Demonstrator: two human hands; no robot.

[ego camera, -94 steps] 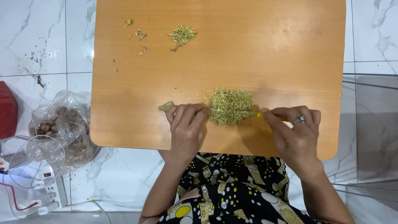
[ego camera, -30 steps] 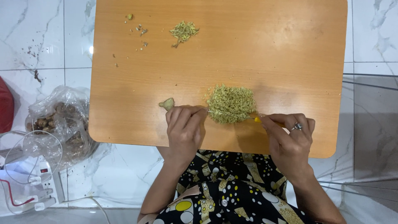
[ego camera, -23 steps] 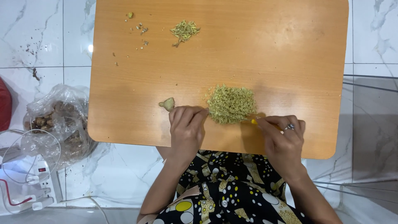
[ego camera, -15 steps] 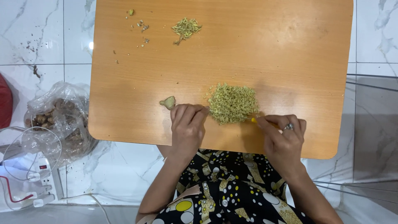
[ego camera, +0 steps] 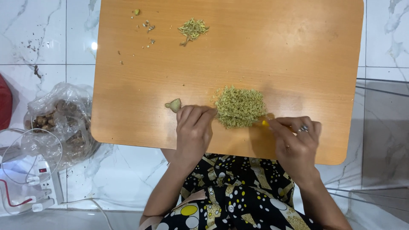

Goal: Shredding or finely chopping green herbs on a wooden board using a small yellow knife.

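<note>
A heap of finely chopped yellow-green bits (ego camera: 240, 106) lies near the front edge of an orange wooden board (ego camera: 298, 55). My left hand (ego camera: 194, 132) rests flat on the board, its fingertips against the heap's left side. My right hand (ego camera: 296, 142), with a ring on one finger, is closed on a yellow-handled tool (ego camera: 265, 123), probably a knife, whose tip reaches the heap's right edge; the blade is hard to make out. A small unchopped root piece (ego camera: 174, 104) sits just left of my left hand.
A smaller pile of shreds (ego camera: 193, 29) and scattered scraps (ego camera: 145, 26) lie at the board's far side. On the marble floor to the left are a clear plastic bag of brown roots (ego camera: 59, 123), a white power strip (ego camera: 30, 187) with cables, and a red object (ego camera: 4, 102).
My right hand has shifted a little along the front edge beside the heap. My left hand stays against the heap. The heap looks slightly more squared off.
</note>
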